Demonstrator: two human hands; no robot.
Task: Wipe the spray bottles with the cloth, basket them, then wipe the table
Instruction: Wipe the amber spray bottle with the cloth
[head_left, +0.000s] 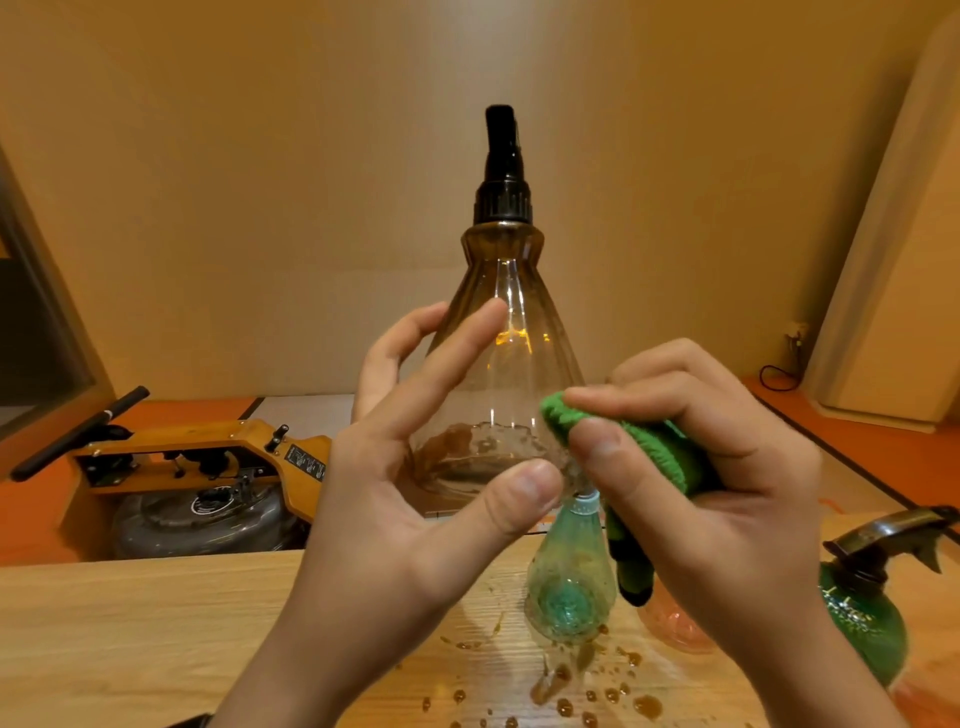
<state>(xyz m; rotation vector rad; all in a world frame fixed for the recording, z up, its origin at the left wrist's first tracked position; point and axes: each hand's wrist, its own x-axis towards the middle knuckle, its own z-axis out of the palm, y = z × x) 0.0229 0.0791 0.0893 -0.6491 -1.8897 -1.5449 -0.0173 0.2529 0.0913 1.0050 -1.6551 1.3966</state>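
Observation:
I hold up a clear, brown-tinted cone-shaped spray bottle (511, 291) with a black pump top. My left hand (415, 499) grips its lower body, thumb at the base and fingers wrapped round the side. My right hand (727, 467) grips a green cloth (660, 447) and presses it against the bottle's lower right edge. Below the hands a small clear green bottle (569, 582) stands on the wooden table (130, 623). A dark green trigger spray bottle (862, 623) stands at the right. A pink bottle (670, 623) is mostly hidden behind my right wrist.
Brown liquid drops (613, 696) spatter the table in front of the small bottle. Beyond the table's far edge, a yellow machine (208, 457) with a black handle sits on the orange floor at the left. A plain wall stands behind.

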